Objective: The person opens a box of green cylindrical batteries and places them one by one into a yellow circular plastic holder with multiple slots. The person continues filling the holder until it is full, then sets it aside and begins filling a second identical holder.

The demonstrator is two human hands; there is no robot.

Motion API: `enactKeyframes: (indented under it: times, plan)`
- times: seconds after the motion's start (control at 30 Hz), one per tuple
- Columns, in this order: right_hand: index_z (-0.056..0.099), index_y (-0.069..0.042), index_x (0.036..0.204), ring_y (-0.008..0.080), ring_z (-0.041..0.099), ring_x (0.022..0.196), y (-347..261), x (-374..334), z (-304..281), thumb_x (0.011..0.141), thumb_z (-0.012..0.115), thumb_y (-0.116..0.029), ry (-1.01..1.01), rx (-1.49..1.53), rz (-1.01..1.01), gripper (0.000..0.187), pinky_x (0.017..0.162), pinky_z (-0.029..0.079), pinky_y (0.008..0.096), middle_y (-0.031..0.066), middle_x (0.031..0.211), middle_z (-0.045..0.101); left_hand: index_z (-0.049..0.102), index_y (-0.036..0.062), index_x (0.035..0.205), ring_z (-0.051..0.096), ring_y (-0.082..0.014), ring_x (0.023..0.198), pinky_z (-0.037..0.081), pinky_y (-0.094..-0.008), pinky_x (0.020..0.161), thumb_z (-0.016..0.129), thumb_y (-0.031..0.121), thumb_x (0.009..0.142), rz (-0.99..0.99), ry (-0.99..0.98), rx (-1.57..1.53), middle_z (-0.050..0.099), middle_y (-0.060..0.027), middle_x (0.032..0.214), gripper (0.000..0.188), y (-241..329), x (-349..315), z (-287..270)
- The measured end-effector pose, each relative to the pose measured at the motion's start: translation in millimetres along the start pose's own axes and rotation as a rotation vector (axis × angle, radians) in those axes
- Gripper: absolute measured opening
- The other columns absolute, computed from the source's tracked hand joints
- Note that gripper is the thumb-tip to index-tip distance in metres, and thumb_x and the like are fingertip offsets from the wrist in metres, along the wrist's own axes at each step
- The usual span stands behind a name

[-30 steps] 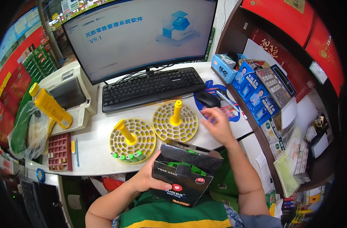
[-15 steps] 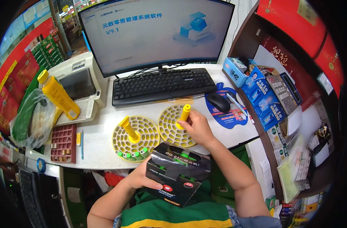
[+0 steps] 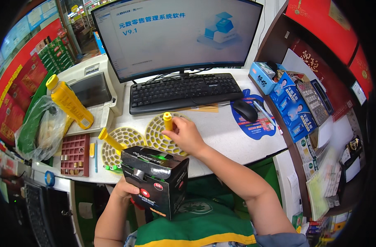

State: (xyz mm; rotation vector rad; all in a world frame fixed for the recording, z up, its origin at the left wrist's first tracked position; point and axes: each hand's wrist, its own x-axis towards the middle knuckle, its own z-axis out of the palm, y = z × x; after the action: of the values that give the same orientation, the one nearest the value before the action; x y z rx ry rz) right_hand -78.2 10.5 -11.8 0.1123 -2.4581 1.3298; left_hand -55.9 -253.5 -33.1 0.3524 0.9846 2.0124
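White counter [image 3: 227, 138], black keyboard [image 3: 186, 94] as reference. Monitor [image 3: 179, 39] stands just behind it, screen lit.

Left of keyboard: cream machine [image 3: 105, 111] with a dark panel, yellow bottle [image 3: 71, 103] at its near side, clear plastic bag [image 3: 40, 127] farther left. Maroon tray [image 3: 86, 144] with small compartments is left of the keyboard and nearer me, a few small pieces in its cells.

Right of keyboard: black mouse [image 3: 244, 110] on a blue mat [image 3: 258, 131], pen [image 3: 264, 112] beside the mouse. Farther right, blue box [image 3: 261, 78] and calculator [image 3: 313, 101].

My side of keyboard: two yellow perforated discs [image 3: 154, 129] next to each other, one upright post each. Left disc's post [image 3: 111, 140] has a flared top; green pieces [image 3: 114, 167] sit at that disc's near edge, partly hidden by the black box.

Black box [image 3: 167, 181]: nearest me, on the near side of keyboard and discs, tilted, green showing through the opening in its top. My left hand [image 3: 127, 188] grips it, thumb on the front face, other fingers out of sight. Can't tell if the box touches the disc.

My right hand [image 3: 186, 135] has thumb and fingers closed on the right disc's post [image 3: 168, 121], just short of the keyboard.
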Motion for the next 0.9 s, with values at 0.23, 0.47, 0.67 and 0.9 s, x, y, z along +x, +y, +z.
enactKeyframes:
  times: [0.23,0.47,0.67,0.9]
  plan:
    - [0.063,0.0,0.093,0.0164,0.062,0.067,-30.2,-26.4,-52.1,0.082,0.064,-0.007,0.246,0.211,-0.118,0.013,0.058,0.047,0.0268,0.0095,0.083,0.065,0.044,-0.0045,0.13,0.06,-0.0277,0.106,0.047,-0.0391,0.095,0.073,0.008,0.054,-0.056,0.104,0.061,0.059,-0.0168,0.118,0.082,2.6,6.4,33.3]
    - [0.066,-0.003,0.085,0.0247,0.065,0.071,-59.8,-107.8,-135.5,0.071,0.068,0.003,0.209,-0.206,-0.508,0.015,0.061,0.052,0.0293,0.0113,0.087,0.067,0.04,-0.0005,0.134,0.057,-0.0235,0.111,0.041,-0.037,0.1,0.073,0.004,0.06,-0.155,0.025,0.197,0.058,-0.0138,0.121,0.081,9.0,70.0,97.3]
    - [0.056,0.002,0.116,0.015,0.061,0.1,-6.0,-115.2,-159.8,0.097,0.044,-0.01,0.158,0.298,0.095,0.025,0.087,0.048,0.0301,0.0107,0.107,0.066,0.04,-0.0018,0.137,0.059,-0.0201,0.106,0.048,-0.0308,0.091,0.076,0.022,0.075,-0.373,-0.178,0.413,0.058,-0.0157,0.12,0.075,-0.4,147.0,124.9]
    - [0.052,0.003,0.123,0.0157,0.059,0.101,44.0,-86.9,-181.0,0.092,0.048,-0.004,-0.291,0.287,0.33,0.032,0.084,0.048,0.0276,0.0102,0.109,0.062,0.057,-0.0009,0.126,0.06,-0.0163,0.105,0.046,-0.029,0.091,0.067,0.036,0.086,-0.534,-0.234,0.793,0.065,-0.0086,0.114,0.055,8.1,190.0,147.9]
